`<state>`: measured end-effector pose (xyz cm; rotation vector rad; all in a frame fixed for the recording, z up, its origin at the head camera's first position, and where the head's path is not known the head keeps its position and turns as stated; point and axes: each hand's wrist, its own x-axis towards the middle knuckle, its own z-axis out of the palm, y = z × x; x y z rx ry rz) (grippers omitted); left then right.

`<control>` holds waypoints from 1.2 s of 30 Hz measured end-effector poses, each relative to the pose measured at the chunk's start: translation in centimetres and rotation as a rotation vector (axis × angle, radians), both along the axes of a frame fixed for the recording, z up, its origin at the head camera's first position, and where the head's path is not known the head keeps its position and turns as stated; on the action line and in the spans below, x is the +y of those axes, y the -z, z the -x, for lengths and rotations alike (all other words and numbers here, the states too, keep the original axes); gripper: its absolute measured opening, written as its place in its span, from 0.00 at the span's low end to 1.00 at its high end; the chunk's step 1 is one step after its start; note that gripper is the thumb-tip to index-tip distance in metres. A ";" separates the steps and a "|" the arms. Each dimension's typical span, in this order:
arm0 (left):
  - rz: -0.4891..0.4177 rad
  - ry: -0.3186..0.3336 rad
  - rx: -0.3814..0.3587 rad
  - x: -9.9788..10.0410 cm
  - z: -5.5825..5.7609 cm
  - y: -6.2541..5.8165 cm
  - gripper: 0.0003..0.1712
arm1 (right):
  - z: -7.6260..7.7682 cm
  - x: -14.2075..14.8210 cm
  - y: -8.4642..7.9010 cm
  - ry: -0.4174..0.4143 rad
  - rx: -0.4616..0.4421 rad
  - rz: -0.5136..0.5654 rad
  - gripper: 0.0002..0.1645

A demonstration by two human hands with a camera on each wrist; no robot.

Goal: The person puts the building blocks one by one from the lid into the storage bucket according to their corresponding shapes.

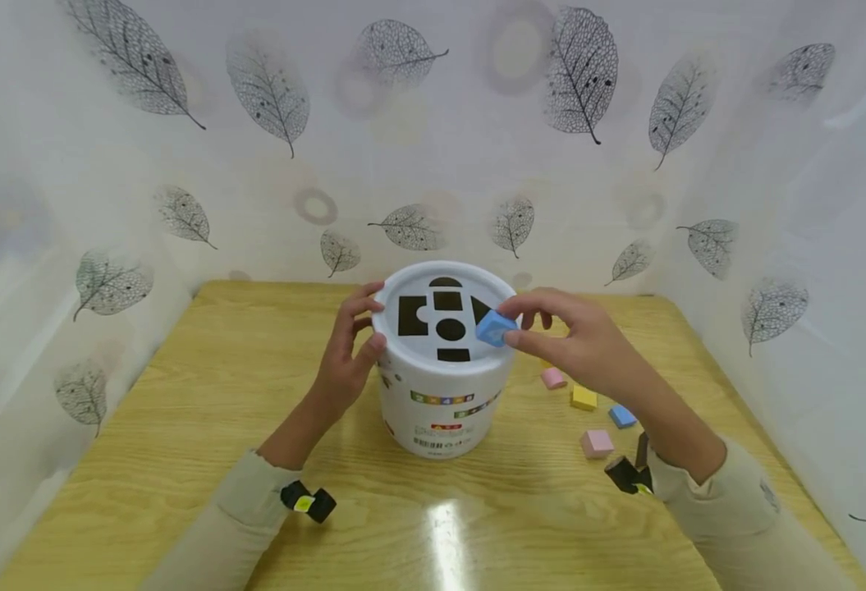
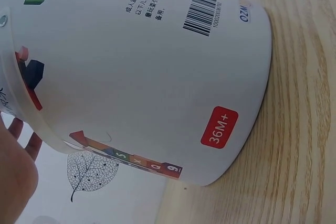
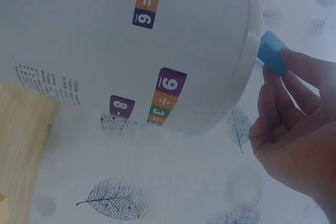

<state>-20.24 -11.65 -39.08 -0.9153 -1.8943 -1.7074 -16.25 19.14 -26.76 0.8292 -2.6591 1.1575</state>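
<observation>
A white round shape-sorter bucket (image 1: 446,410) stands upright on the table, its lid (image 1: 412,349) cut with several dark shaped holes. On the left side, my left hand (image 1: 347,349) holds the bucket at the rim, fingers at the lid's edge and thumb lower down. Between thumb and fingertips my right hand (image 1: 588,341) pinches a small blue block (image 1: 496,328). That block is tilted over the lid's right side and overlaps the triangular hole (image 1: 480,309) in the head view. In the right wrist view the blue block (image 3: 272,53) shows beside the rim.
Right of the bucket, loose blocks lie on the wooden table (image 1: 285,345): a pink one (image 1: 597,444), a yellow one (image 1: 584,398), a blue one (image 1: 622,416) and another pink one (image 1: 553,377). A leaf-patterned curtain (image 1: 440,164) encloses the back and sides.
</observation>
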 end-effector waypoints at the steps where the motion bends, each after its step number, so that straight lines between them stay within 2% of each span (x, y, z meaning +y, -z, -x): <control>1: 0.000 0.001 0.003 0.0 0.0 0.0 0.32 | 0.1 -0.3 0.0 -0.015 -0.010 -0.003 0.16; 5: -0.012 0.008 0.005 0.1 -0.1 -0.2 0.33 | 0.3 -1.4 0.4 -0.065 -0.075 0.008 0.15; 12: -0.016 0.017 -0.002 0.4 0.0 0.0 0.35 | 0.6 -2.2 0.9 -0.121 -0.065 -0.019 0.16; 20: -0.013 0.009 -0.008 0.2 -0.1 -0.2 0.35 | 1.1 -3.0 0.7 -0.148 -0.104 -0.032 0.16; 27: -0.015 0.017 -0.011 0.2 -0.1 -0.2 0.33 | 1.1 -3.2 0.9 -0.180 -0.072 -0.025 0.16; 36: -0.022 0.011 -0.024 0.3 -0.4 -0.3 0.38 | 0.8 -3.3 0.7 -0.186 -0.050 -0.049 0.15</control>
